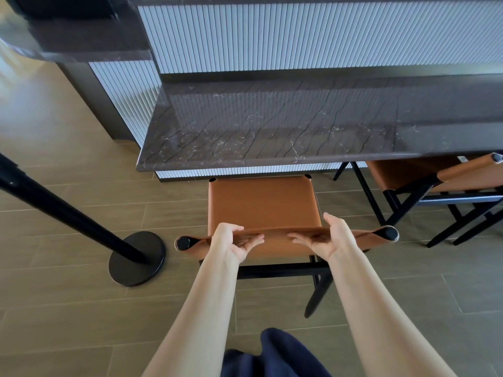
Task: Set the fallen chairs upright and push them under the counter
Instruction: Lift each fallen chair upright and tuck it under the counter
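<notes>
Fingers (254, 240) around chair backrest (275, 242)

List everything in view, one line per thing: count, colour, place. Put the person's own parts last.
near chair: 1, tan seat and back with a black frame, upright just in front of the counter edge
right chair: 1, tan with a black frame, at the right, partly under the counter
counter: 1, dark brown veined stone, across the middle of the view
ribbed panel: pale grey, behind and below the counter
post: 1, black pole on a round base, on the floor at the left
floor: grey-brown wood-look tiles
garment: dark blue, bottom centre
left grip: 1, bare hand, holds the top of the near chair's back
right grip: 1, bare hand, holds the same edge
</notes>
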A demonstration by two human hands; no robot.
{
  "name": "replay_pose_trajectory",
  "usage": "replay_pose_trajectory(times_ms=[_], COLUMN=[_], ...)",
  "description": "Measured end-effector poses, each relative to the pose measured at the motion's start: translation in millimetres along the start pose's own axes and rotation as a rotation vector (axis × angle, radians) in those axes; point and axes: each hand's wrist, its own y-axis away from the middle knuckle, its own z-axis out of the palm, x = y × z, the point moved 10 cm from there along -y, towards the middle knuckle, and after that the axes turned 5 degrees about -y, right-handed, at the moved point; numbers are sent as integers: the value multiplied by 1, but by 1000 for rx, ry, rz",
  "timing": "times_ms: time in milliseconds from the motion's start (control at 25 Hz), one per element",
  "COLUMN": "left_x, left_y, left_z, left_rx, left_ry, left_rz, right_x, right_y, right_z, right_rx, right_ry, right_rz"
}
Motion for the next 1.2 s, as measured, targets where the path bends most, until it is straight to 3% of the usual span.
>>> replay_pose_trajectory(times_ms=[280,920,1200], left_x=[39,128,165], left_y=[-8,-25,-36], left_z=[34,119,153], left_rx=[7,-128,-145], left_ry=[4,-52,-124], left_rz=[-12,136,179], right_x=[-23,-69,-90], right_y=[-10,-32,-52], right_z=[52,161,197], right_rx=[-97,-211,-191], right_ry=[63,189,97], right_rz=[4,-7,-10])
